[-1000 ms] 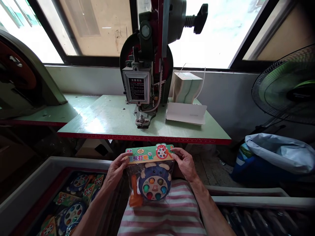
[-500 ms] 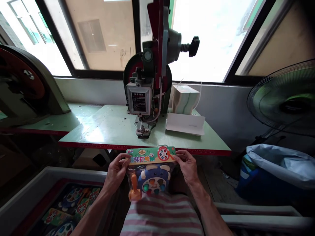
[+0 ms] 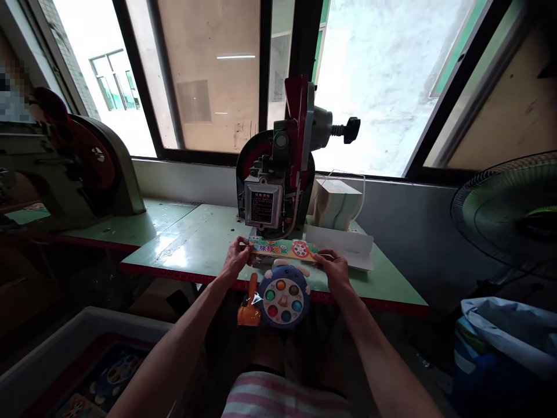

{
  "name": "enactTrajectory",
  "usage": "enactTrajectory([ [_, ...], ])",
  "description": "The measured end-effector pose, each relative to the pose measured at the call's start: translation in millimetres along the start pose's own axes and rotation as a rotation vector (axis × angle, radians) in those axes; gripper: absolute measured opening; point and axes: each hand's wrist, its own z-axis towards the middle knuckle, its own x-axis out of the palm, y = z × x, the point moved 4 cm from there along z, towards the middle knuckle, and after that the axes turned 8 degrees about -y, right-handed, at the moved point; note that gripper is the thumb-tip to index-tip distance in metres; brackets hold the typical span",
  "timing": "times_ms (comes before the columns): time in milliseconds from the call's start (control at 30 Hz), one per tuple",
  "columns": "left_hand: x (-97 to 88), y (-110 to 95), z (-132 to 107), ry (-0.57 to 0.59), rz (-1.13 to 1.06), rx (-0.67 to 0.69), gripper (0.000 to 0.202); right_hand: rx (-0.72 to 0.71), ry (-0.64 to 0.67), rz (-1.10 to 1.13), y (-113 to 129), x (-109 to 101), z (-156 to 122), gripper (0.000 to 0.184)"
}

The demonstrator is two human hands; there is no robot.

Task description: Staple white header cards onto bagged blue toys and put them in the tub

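Note:
A bagged toy (image 3: 282,296), blue and round with coloured buttons and an orange hammer, hangs from a printed header card (image 3: 282,249). My left hand (image 3: 236,258) pinches the card's left end and my right hand (image 3: 336,267) pinches its right end. The card lies on the green table (image 3: 191,244) right under the head of the stapling machine (image 3: 278,186), while the bag dangles over the table's red front edge.
A stack of white cards (image 3: 337,204) and a folded white card (image 3: 348,244) sit right of the machine. A grey bin (image 3: 65,360) of finished toy packs stands at lower left. A fan (image 3: 509,215) and a blue bag (image 3: 509,342) are on the right. Another machine (image 3: 73,162) stands at left.
Both hands have carried the toy pack up and forward from my lap to the table, bringing the header card under the machine head. The view has tilted upward.

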Motion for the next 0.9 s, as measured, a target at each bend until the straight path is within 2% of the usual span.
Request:
enactTrajectory([
  [100, 3.2, 3, 15, 0.0, -0.012, -0.008, 0.031, 0.004, -0.021, -0.009, 1, 5, 11, 0.048],
  [233, 3.5, 8, 23, 0.003, -0.021, -0.023, 0.029, 0.001, -0.017, -0.007, 1, 7, 16, 0.046],
  [667, 3.7, 0, 16, 0.007, -0.06, -0.016, 0.034, -0.015, -0.008, -0.011, 3, 10, 17, 0.048],
  [767, -6.1, -1, 16, -0.009, -0.073, -0.01, 0.038, -0.009, 0.012, 0.002, 2, 20, 17, 0.046],
  [900, -33.1, -5, 18, -0.052, -0.079, -0.003, 0.042, 0.0, 0.056, 0.037, -2, 48, 11, 0.044],
])
